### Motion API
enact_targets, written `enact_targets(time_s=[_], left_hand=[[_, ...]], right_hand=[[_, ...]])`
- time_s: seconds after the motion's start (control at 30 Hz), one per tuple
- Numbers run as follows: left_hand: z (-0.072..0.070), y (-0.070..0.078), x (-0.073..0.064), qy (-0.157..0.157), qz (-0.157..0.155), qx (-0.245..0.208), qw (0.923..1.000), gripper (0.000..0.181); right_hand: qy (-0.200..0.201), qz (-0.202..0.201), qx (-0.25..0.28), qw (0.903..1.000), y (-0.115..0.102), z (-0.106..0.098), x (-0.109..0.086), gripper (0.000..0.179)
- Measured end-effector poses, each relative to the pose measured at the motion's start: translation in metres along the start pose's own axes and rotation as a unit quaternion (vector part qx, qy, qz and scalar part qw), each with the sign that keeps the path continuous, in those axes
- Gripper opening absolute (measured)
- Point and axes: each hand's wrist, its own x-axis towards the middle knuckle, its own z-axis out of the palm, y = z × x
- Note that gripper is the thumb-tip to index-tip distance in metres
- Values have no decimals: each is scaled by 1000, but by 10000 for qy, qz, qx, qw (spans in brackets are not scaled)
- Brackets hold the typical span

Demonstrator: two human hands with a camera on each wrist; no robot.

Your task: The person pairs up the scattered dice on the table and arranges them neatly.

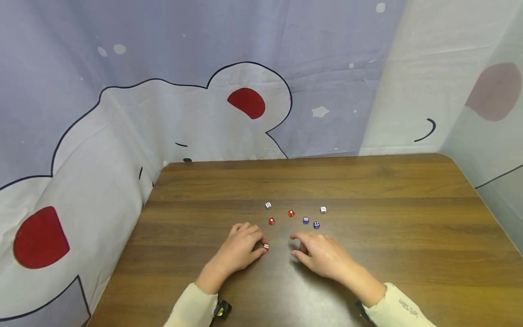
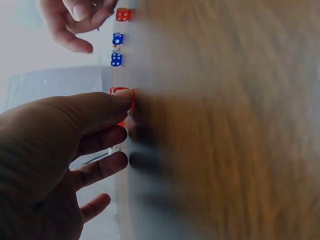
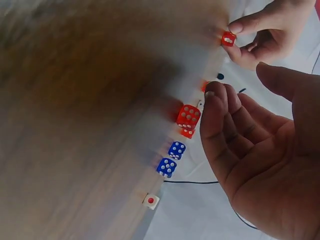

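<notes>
My left hand (image 1: 240,249) pinches a red die (image 1: 266,247) between thumb and fingertips, low over the wooden table. In the left wrist view its thumb covers much of that die. To the right, my right hand (image 1: 324,256) holds nothing, its thumb apart from its loosely bent fingers. Another red die (image 3: 188,116) sits on the table beside the right fingers in the right wrist view; the right hand hides it in the head view. Beyond the hands lie two red dice, one left (image 1: 271,221) and one further right (image 1: 291,213).
Two blue dice, one (image 1: 305,220) and its neighbour (image 1: 316,225), lie beyond the right hand. One white die (image 1: 268,205) is at the back left of the group, another white die (image 1: 323,210) at the back right. A patterned curtain (image 1: 327,81) hangs behind the table (image 1: 388,181).
</notes>
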Motion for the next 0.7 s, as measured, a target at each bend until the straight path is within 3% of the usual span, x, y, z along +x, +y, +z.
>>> enact_targets(time_s=[0.5, 0.7], left_hand=[[6, 11, -2, 193, 215, 161, 9995, 16], [7, 18, -2, 119, 224, 163, 9995, 16]], right_hand=[[-35, -493, -866, 9950, -9, 9, -6, 36], [-308, -295, -852, 9955, -12, 13, -7, 37]])
